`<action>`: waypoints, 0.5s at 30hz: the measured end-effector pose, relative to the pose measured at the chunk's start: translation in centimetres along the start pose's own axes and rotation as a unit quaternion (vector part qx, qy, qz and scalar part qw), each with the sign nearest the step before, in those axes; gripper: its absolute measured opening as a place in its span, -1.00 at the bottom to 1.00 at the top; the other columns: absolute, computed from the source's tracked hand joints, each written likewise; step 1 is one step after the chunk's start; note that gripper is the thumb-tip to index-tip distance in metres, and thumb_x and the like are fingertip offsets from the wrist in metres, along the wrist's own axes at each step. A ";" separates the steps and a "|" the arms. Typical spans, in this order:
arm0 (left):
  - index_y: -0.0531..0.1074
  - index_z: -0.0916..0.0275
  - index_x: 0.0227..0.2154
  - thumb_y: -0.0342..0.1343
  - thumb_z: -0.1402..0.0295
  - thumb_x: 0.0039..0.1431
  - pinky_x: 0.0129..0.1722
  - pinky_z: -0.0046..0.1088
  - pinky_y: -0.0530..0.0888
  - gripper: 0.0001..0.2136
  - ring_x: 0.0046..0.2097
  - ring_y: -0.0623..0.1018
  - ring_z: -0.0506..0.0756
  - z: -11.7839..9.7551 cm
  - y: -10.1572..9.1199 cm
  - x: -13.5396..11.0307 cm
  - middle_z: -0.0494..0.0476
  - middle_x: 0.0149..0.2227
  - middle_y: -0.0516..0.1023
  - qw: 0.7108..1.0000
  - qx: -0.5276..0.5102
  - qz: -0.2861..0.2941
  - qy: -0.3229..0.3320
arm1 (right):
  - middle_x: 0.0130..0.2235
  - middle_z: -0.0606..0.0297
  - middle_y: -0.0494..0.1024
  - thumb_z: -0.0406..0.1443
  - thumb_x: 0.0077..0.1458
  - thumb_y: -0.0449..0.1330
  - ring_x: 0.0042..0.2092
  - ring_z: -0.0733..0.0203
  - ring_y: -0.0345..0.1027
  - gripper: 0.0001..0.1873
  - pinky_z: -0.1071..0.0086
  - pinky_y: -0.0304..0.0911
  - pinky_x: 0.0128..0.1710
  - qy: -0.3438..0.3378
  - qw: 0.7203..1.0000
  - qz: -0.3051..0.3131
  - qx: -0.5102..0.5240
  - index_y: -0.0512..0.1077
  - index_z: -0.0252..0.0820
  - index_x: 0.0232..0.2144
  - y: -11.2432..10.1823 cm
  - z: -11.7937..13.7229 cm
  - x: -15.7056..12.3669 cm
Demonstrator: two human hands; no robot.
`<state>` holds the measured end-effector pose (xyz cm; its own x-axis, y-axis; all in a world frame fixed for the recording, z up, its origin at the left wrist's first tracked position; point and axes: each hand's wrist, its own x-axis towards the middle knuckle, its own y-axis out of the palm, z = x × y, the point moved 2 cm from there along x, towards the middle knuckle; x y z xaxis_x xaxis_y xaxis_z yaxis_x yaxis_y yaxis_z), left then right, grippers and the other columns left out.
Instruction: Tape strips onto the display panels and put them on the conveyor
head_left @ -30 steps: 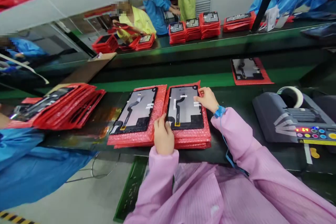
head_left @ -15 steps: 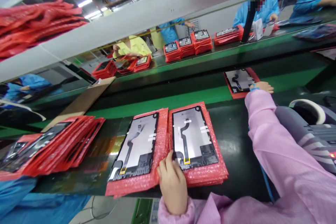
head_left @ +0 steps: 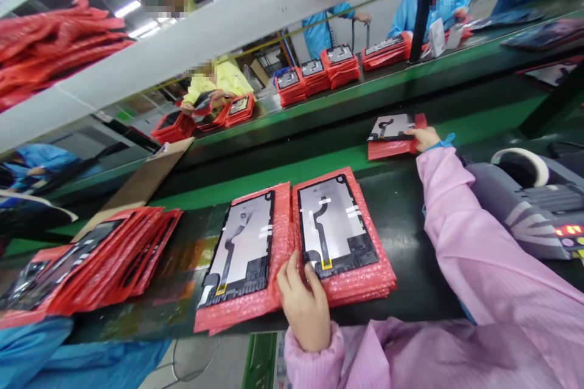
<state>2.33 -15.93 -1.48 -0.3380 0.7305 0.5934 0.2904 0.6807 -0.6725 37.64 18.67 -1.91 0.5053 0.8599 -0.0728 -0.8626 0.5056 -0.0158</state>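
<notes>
My left hand [head_left: 305,307] rests at the gap between two piles of red bubble bags, thumb and fingers apart, touching the lower left corner of the right pile [head_left: 360,295]. On that pile lies a display panel [head_left: 337,225] with a black ribbon cable. A similar panel [head_left: 241,243] tops the left pile [head_left: 241,314]. Farther off, over the green strip, my right hand [head_left: 425,138] grips the right edge of another display panel [head_left: 395,124], which is tilted up slightly. A red bubble bag [head_left: 390,149] shows beneath it.
A fanned stack of red bags with panels [head_left: 123,255] lies left, near a blue sleeve [head_left: 31,340]. On the right stands a grey tape dispenser [head_left: 524,206] with lit digits. Co-workers and more stacks [head_left: 340,67] are across the line; a white shelf beam [head_left: 228,30] crosses above.
My right hand has shifted left with the far panel, whose near edge now looks raised. My left thumb has come apart from the fingers. The camera view has shifted slightly.
</notes>
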 end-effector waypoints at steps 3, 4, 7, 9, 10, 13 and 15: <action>0.44 0.27 0.00 0.08 0.47 0.29 0.16 -0.19 0.36 -0.75 0.13 0.45 0.21 -2.4 -0.7 -0.9 0.32 0.04 0.44 0.993 -0.078 -0.055 0.070 | -0.51 0.40 0.38 -0.53 -0.14 0.28 -0.40 0.26 0.37 -0.72 0.26 0.44 -0.32 0.050 0.998 -0.007 0.047 0.25 -0.18 -0.53 -1.2 -0.3 -3.2; 0.43 0.25 0.01 0.07 0.50 0.28 0.17 -0.23 0.36 -0.74 0.15 0.44 0.18 -3.4 -0.8 -1.2 0.30 0.06 0.44 0.986 -0.131 -0.037 0.093 | -0.49 0.40 0.41 -0.54 -0.16 0.27 -0.39 0.28 0.38 -0.74 0.30 0.44 -0.30 0.055 0.996 -0.003 0.074 0.29 -0.18 -0.50 -2.1 -0.4 -5.0; 0.33 0.21 0.13 0.00 0.48 0.33 0.18 -0.32 0.39 -0.66 0.20 0.43 0.11 -6.7 0.2 -2.3 0.29 0.13 0.42 0.948 -0.275 0.088 0.135 | -0.43 0.39 0.48 -0.47 -0.22 0.30 -0.34 0.29 0.40 -0.77 0.38 0.40 -0.22 0.051 0.987 0.038 0.146 0.39 -0.18 -0.44 -5.9 -1.6 -11.9; 0.22 0.23 0.24 -0.05 0.44 0.36 0.23 -0.28 0.37 -0.59 0.28 0.37 0.13 -8.5 1.7 -3.2 0.34 0.23 0.36 0.926 -0.304 0.158 0.156 | -0.40 0.38 0.51 -0.37 -0.27 0.35 -0.30 0.27 0.40 -0.72 0.38 0.36 -0.18 0.045 0.985 0.073 0.148 0.43 -0.17 -0.39 -8.4 -2.9 -16.6; 0.18 0.25 0.28 -0.08 0.42 0.38 0.25 -0.24 0.35 -0.57 0.32 0.32 0.15 -9.3 2.7 -3.8 0.37 0.27 0.32 0.920 -0.298 0.185 0.173 | -0.38 0.38 0.52 -0.33 -0.29 0.36 -0.28 0.26 0.40 -0.68 0.37 0.35 -0.16 0.043 0.985 0.087 0.139 0.44 -0.17 -0.37 -9.5 -3.7 -18.7; 0.21 0.38 0.28 -0.12 0.38 0.40 0.31 -0.13 0.30 -0.57 0.37 0.24 0.24 -10.8 6.2 -6.0 0.44 0.32 0.28 0.914 -0.214 0.255 0.230 | -0.31 0.34 0.54 -0.24 -0.31 0.35 -0.25 0.22 0.39 -0.59 0.31 0.32 -0.10 0.046 0.989 0.100 0.096 0.43 -0.17 -0.30 -12.0 -6.3 -23.5; 0.31 0.46 0.21 -0.12 0.39 0.40 0.29 -0.10 0.33 -0.59 0.34 0.30 0.30 -11.0 8.3 -7.8 0.48 0.27 0.35 0.913 -0.133 0.298 0.246 | -0.29 0.30 0.53 -0.19 -0.26 0.32 -0.24 0.18 0.38 -0.59 0.23 0.31 -0.07 0.037 0.997 0.061 0.025 0.40 -0.17 -0.28 -13.4 -7.7 -26.1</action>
<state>17.27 -15.34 -6.84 0.3746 0.8670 0.3286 0.5201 0.0969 -0.8486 35.88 -11.07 -7.49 0.3924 0.9084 -0.1445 -0.9142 0.4025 0.0477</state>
